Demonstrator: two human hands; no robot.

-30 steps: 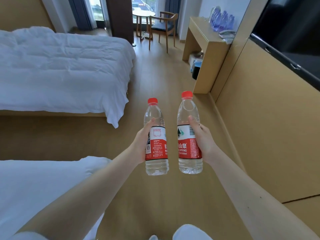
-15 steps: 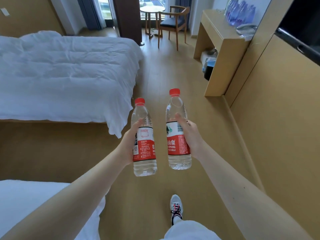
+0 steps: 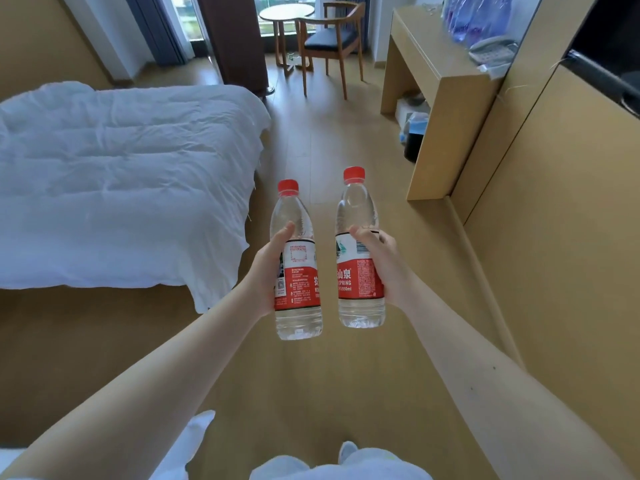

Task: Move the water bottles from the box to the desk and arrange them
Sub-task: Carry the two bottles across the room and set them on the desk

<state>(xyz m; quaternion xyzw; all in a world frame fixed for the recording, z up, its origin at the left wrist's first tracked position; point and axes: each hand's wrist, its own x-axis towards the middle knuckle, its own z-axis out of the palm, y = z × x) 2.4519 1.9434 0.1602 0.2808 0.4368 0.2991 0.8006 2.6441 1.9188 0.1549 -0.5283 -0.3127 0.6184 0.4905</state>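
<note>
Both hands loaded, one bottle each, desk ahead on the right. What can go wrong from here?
1. The left hand and right hand each grip one bottle, so neither is free. The left bottle and right bottle hang close together and may knock.
2. The desk already carries blue-tinted bottles and a phone at its near end; setting down there could tip them.
3. The duvet corner droops beside the walkway, a possible snag.

Daylit bedroom with wood floor.
White bed at left; chair and round table by the window.
</note>
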